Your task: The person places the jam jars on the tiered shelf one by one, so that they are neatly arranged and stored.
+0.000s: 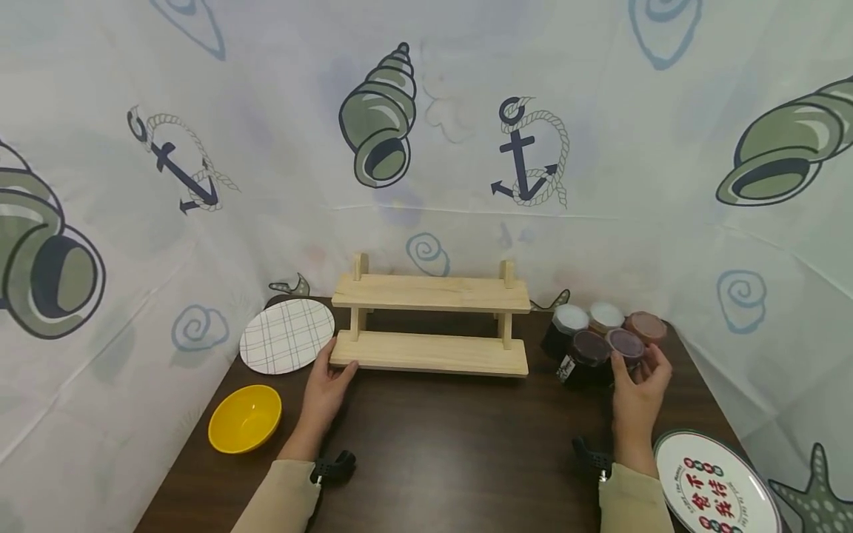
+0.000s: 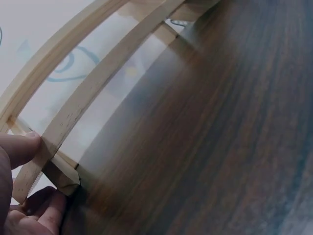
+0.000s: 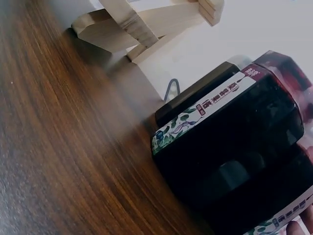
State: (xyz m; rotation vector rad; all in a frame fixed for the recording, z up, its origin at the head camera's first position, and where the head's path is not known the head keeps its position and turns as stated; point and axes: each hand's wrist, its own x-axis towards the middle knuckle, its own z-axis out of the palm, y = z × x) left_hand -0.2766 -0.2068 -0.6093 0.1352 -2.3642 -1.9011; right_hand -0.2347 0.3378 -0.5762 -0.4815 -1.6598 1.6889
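Observation:
A two-tier wooden display stand stands at the back middle of the table. At its left end, my left hand grips the lower shelf, the thumb at the front edge and fingers below, as the left wrist view shows. On the right, my right hand holds a jar with a purple lid, thumb and fingers on either side. Beside it, touching or nearly so, is a dark-lidded jar with a printed label. In the right wrist view the dark jars fill the right side, and few fingertips show.
Behind the held jar are more jars, with white lids and a pinkish lid. A checked oval plate and a yellow bowl are on the left. A round white plate with red characters lies front right. Printed cloth hangs behind.

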